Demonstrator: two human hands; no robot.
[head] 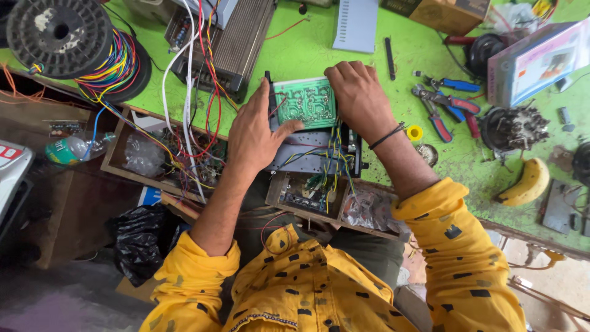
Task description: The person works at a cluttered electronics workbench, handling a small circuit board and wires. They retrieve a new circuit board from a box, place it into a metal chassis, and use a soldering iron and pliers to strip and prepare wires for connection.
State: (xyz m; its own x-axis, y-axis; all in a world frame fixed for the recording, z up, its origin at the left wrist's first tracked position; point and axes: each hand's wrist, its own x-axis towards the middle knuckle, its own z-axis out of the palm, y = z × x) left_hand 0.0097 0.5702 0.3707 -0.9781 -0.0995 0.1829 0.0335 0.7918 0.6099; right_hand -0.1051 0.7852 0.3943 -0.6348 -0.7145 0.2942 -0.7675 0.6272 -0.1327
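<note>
A green circuit board (305, 102) lies over an open black metal chassis (310, 152) at the front edge of a green workbench. My left hand (257, 132) rests on the board's left side, thumb on its lower edge and a finger against the chassis's black edge. Curled over the board's right edge, my right hand (358, 98) wears a thin black wristband. Yellow, blue and green wires (332, 161) run from under the board down into the chassis.
Two wire spools (61, 34) sit at the far left, a ribbed black case (243, 40) with red and white cables behind the board. Pliers and cutters (445, 104), yellow tape roll (415, 132), banana (528, 183) and book (541, 58) lie right. An open drawer (144, 154) holds parts.
</note>
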